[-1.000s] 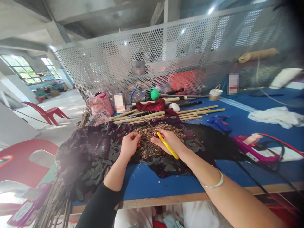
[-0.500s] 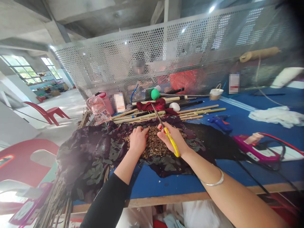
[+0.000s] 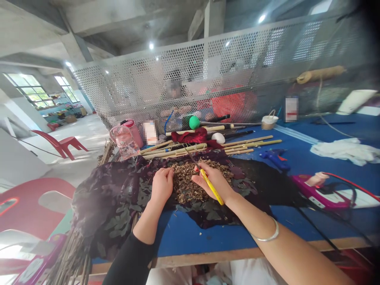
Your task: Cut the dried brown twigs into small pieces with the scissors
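Observation:
Yellow-handled scissors [image 3: 211, 187] rest in my right hand [image 3: 214, 181], blades pointing away and to the left. That hand hovers over or touches a pile of dry brown chopped plant bits [image 3: 190, 182]; some of the contact is hidden. At the pile's left edge is my left hand [image 3: 162, 184], its fingers curled closed; what they hold, if anything, cannot be made out. The pile lies on a dark purple cloth with grey-green leaf patterns [image 3: 118, 213], spread over the blue table [image 3: 184, 237].
Behind the pile lie bamboo sticks [image 3: 252, 143], a dark red cloth [image 3: 190, 136] and a green ball [image 3: 194, 122]. A blue glue gun [image 3: 276, 158], white gloves [image 3: 347, 150] and a purple power strip [image 3: 320, 192] are at right. A perforated metal screen [image 3: 133, 83] stands behind; a person sits beyond it.
My left hand has drawn back leftward from the pile to its edge, its fingers now closed. My right hand has moved slightly down with the scissors, whose blades now point lower.

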{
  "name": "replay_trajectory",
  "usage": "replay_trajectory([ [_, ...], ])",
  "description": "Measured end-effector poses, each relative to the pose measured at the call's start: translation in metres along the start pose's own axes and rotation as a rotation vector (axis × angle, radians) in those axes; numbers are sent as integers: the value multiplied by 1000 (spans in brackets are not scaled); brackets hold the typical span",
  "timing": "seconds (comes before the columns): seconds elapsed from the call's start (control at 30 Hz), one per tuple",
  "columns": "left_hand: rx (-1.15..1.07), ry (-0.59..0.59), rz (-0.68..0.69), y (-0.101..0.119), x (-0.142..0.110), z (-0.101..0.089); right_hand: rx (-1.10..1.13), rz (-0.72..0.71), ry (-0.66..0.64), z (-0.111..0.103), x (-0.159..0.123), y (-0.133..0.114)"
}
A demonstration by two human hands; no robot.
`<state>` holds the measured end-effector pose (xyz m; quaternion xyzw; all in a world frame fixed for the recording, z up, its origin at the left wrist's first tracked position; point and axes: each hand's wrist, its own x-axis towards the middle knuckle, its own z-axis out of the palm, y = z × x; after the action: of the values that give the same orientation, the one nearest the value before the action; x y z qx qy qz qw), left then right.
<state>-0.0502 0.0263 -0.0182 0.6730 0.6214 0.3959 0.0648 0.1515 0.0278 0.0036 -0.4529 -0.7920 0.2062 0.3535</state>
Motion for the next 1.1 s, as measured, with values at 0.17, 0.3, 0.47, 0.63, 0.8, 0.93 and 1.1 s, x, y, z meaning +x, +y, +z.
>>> replay_trajectory([
  [0.17,-299,34,-140,20,-8,-2,-167,46,-83,1,-2,-6],
  [0.3,-379,11,-118,27,-12,-3,-178,-66,-101,2,-5,-8],
  [0.47,-300,-51,2,26,-14,-5,-146,-104,-150,3,-5,-9],
  [0.63,-227,-71,86,25,-12,-10,-179,-79,-163,2,-3,-9],
  [0.8,-166,-74,105,23,-11,-12,-261,-46,-156,1,-2,-10],
  [0.93,-167,-83,91,24,-10,-12,-297,-23,-171,2,-2,-10],
  [1.1,-151,-94,32,22,-10,-10,-265,17,-189,2,-1,-7],
])
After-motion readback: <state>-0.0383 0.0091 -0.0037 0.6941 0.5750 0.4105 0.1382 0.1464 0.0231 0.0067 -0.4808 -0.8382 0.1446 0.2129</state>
